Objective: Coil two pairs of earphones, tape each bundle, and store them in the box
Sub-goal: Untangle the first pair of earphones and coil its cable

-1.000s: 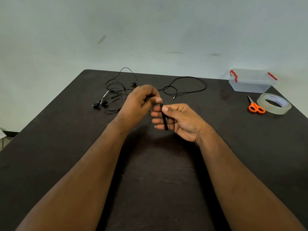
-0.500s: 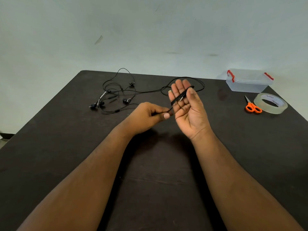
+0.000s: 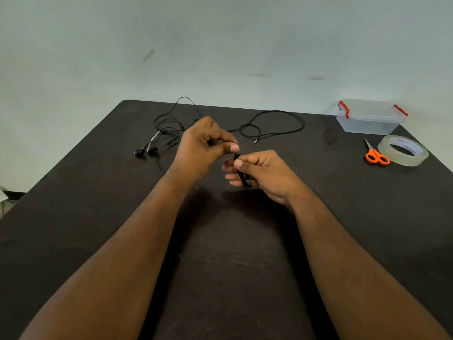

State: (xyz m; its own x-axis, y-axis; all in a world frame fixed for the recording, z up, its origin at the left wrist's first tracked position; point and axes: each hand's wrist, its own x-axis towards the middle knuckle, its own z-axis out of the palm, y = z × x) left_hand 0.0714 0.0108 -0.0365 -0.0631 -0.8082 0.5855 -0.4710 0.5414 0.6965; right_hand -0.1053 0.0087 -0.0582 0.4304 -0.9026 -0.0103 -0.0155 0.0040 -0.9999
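Black earphone cable (image 3: 277, 123) lies in loose loops at the far middle of the dark table (image 3: 220, 266), with earbuds (image 3: 145, 150) at the far left. My right hand (image 3: 259, 173) is closed around a small black coil of cable (image 3: 242, 176), fingers wrapped over it. My left hand (image 3: 203, 146) pinches the cable just above and left of that coil, thumb and forefinger together. The clear box (image 3: 369, 119) with red clips stands lidded at the far right corner.
Orange-handled scissors (image 3: 376, 155) and a roll of clear tape (image 3: 403, 150) lie at the right edge, just in front of the box. A pale wall rises behind the table.
My right hand has turned from palm-up and open to closed over the coil. My left hand has risen and brought the cable over the right fingers.
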